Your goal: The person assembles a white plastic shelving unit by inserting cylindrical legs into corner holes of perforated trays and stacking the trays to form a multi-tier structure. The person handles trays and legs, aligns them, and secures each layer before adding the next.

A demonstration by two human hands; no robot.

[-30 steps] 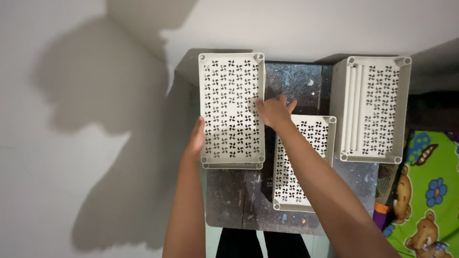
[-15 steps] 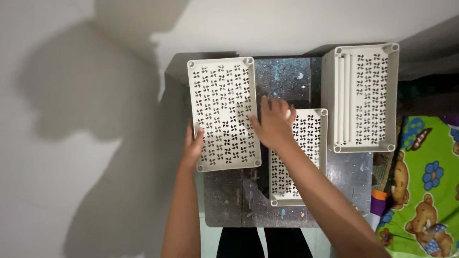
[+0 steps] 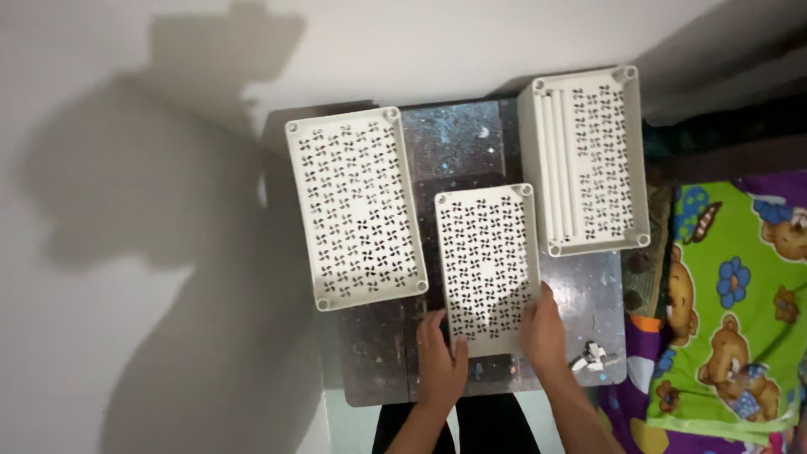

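Both hands are gripping the middle white perforated plastic panel lying at the near edge of the dark speckled table: left hand curling fingers on its near left corner, right hand clasping its near right corner. Two larger white perforated plastic panels are lying toward the far corners.

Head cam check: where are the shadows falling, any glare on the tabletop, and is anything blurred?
Head view: a big soft shadow covers the pale surface to the left; the metal tabletop shows patchy glare; the three perforated panels read sharp, including the middle panel gripped by the left hand and right hand; no obvious blur.
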